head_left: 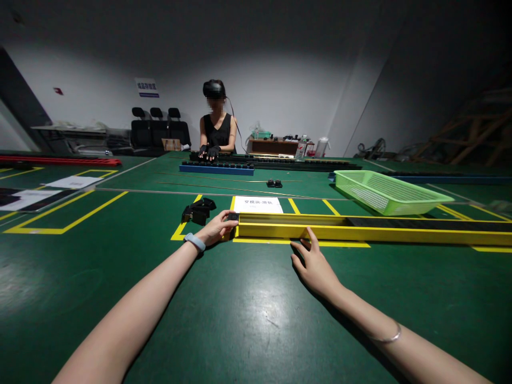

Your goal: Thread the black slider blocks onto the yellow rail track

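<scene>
A long yellow rail (276, 231) with an open channel lies across the green table, running off to the right. My left hand (217, 228) pinches a small black block (233, 216) at the rail's left end. How far the block sits in the channel I cannot tell. My right hand (316, 265) has its fingers apart, the index fingertip touching the front face of the rail. Farther right, a black strip (400, 225) fills the channel. A small pile of black blocks (200, 210) lies just left of my left hand.
Behind the rail are a white label sheet (258, 205) and a green mesh basket (384, 194). Two small black pieces (274, 183) and thin rods (216, 189) lie farther back. Across the table a person (218, 128) in a headset works at a blue rail (216, 169).
</scene>
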Demonstrator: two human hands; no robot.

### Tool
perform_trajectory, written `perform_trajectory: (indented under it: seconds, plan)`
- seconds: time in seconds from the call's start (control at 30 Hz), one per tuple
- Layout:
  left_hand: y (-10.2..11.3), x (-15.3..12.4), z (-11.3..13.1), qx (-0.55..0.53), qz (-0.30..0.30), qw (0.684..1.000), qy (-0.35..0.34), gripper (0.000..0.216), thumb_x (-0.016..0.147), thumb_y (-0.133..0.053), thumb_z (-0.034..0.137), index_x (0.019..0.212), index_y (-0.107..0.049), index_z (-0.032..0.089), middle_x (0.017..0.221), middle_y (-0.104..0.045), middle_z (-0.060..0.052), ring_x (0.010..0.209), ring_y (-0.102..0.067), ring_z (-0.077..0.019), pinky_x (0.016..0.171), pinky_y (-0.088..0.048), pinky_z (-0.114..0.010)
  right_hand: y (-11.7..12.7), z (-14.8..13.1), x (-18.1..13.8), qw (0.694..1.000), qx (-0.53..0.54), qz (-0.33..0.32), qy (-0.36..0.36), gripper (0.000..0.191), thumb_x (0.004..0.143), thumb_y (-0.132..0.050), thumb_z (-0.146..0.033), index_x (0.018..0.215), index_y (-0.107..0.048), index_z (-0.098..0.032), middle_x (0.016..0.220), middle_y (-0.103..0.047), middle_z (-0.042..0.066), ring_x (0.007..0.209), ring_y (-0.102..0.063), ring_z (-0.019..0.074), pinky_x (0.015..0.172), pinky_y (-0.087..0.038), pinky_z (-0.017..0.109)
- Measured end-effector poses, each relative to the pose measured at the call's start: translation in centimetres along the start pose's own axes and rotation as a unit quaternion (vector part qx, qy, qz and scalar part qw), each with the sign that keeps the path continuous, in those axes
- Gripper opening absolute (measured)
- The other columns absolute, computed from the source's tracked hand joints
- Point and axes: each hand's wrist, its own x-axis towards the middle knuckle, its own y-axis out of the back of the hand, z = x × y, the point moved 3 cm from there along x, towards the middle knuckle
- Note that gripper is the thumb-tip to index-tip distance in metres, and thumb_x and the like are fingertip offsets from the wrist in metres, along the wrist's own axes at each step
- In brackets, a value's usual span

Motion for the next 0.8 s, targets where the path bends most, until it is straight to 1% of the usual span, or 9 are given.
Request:
perform_trajectory:
  seconds: [0.1,0.17,0.4,0.53,0.7,0.8]
  plan:
    - [-0.1,0.0,0.1,0.01,-0.007,1.0,-0.003,0.049,0.064,-0.075,0.019,0.11,-0.057,0.02,0.115,-0.056,-0.006,0.094,-0.056,-0.0112,0.075,-0.042,-0.02,0.0,0.0,0.0,1.0,0.002,0.0,-0.001,0.037,0.088,-0.043,-0.036,0.118,-0.057,-0.02,0.152,0.005,0.006,0.124,-0.044,0.0255,0.106,-0.035,0.039]
    - [-0.2,-0.1,0.1,0.014,-0.008,1.0,-0.004,0.05,0.064,-0.075,0.02,0.11,-0.057,0.02,0.115,-0.056,-0.006,0.094,-0.056,-0.0119,0.074,-0.042,-0.02,-0.1,0.0,0.0,1.0,0.005,0.001,-0.001,0.037,0.087,-0.044,-0.036,0.118,-0.057,-0.02,0.152,0.005,0.006,0.123,-0.045,0.0258,0.106,-0.036,0.039]
    - [-0.8,-0.5,0.5,0.023,-0.007,0.999,-0.023,0.051,0.065,-0.074,0.022,0.113,-0.056,0.019,0.117,-0.056,-0.007,0.1,-0.056,-0.014,0.08,-0.043,-0.023,0.0,0.0,0.0,1.0,0.005,0.001,-0.002,0.037,0.087,-0.043,-0.036,0.118,-0.058,-0.02,0.152,0.005,0.005,0.123,-0.045,0.026,0.105,-0.036,0.039]
    - [-1.1,-0.8,0.6,0.035,-0.012,0.999,-0.018,0.052,0.066,-0.074,0.025,0.114,-0.054,0.02,0.117,-0.056,-0.007,0.1,-0.056,-0.0142,0.082,-0.043,-0.024,0.0,0.0,0.0,1.0,0.001,0.0,-0.003,0.037,0.087,-0.043,-0.036,0.118,-0.057,-0.02,0.152,0.006,0.005,0.123,-0.044,0.0258,0.106,-0.036,0.039]
    - [-1.1,-0.7,0.5,0.07,0.003,0.997,-0.019,0.054,0.066,-0.074,0.029,0.115,-0.053,0.021,0.111,-0.058,-0.007,0.091,-0.057,-0.0134,0.073,-0.043,-0.022,0.0,0.0,0.0,1.0,0.001,0.0,-0.002,0.037,0.087,-0.043,-0.036,0.118,-0.057,-0.02,0.151,0.005,0.005,0.123,-0.045,0.0258,0.105,-0.036,0.039]
    - [-0.9,-0.5,0.2,0.089,0.019,0.995,-0.028,0.057,0.065,-0.075,0.031,0.117,-0.053,0.021,0.108,-0.057,-0.007,0.086,-0.057,-0.0127,0.071,-0.044,-0.023,0.0,0.0,0.0,1.0,0.0,0.001,-0.001,0.037,0.088,-0.043,-0.036,0.118,-0.058,-0.02,0.151,0.005,0.005,0.123,-0.045,0.0256,0.105,-0.036,0.039]
